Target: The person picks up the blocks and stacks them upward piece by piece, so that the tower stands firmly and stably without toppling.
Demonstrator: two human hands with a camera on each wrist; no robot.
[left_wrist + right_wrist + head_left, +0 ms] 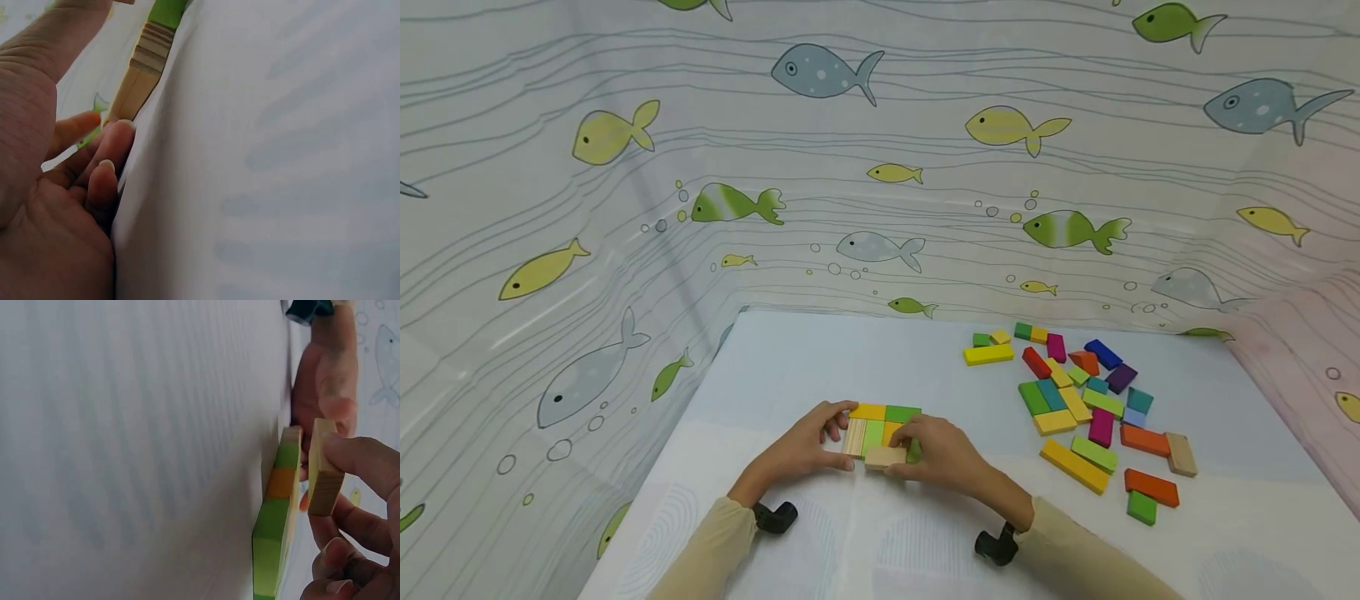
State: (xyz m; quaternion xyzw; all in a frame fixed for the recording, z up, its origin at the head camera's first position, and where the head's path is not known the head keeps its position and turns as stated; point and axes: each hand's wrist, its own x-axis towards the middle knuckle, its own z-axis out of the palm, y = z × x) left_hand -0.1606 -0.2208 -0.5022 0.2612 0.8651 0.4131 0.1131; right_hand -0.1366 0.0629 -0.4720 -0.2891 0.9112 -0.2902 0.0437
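Note:
Blocks of yellow, green, orange and plain wood lie side by side in a flat rectangular layout [871,412] on the table. Along its left side is my left hand [801,443], thumb and fingers spread, with fingertips at the far left corner; in the left wrist view they lie close to the plain wood block ends [139,81]. My right hand [946,454] pinches a plain wooden block [884,457] between thumb and fingers. The right wrist view shows this block [324,472] held just above the layout, apart from it. Right fingers cover part of the layout's right side.
Many loose coloured blocks are scattered on the right of the table, among them a long yellow block [1074,467], a magenta block [1101,427] and an orange block [1145,440]. A fish-patterned sheet [820,167] rises behind and beside the white tabletop [805,350].

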